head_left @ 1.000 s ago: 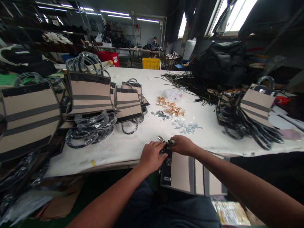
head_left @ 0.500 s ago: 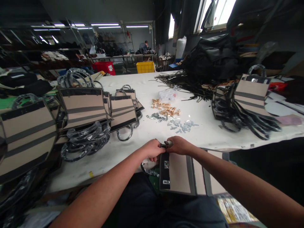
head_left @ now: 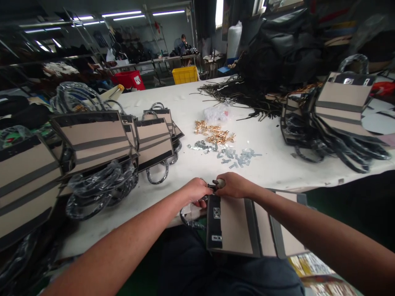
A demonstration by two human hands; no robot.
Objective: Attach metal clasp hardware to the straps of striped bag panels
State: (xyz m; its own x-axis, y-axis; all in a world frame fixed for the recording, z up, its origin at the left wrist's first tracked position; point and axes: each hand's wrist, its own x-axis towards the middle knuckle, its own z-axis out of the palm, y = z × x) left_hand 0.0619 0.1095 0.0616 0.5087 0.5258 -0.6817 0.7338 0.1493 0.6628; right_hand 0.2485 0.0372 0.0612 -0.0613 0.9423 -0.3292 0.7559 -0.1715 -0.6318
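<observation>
A flat, unassembled handbag (head_left: 236,226), beige with dark grey strips, lies over my lap and the table edge. Its black band carries small metal fittings (head_left: 217,212). At the band's far end my left hand (head_left: 197,191) is closed on the bag's edge, fingers curled underneath. My right hand (head_left: 233,185) is pinched at the same corner, against a small dark piece (head_left: 214,182) whose kind I cannot make out. Something pale shows at the right thumb. A plastic-wrapped handle (head_left: 191,222) hangs below my left hand.
Gold-coloured metal fittings (head_left: 216,133) and grey metal plates (head_left: 243,156) lie in loose piles ahead. Similar bag pieces stand at left (head_left: 92,131) and right (head_left: 341,96). Dark strips (head_left: 240,98) lie farther back. A person (head_left: 185,45) sits beyond the yellow crate (head_left: 185,75).
The camera view has tilted down and shifted slightly. Both hands stay at the same corner of the bag, with their grip nearly unchanged.
</observation>
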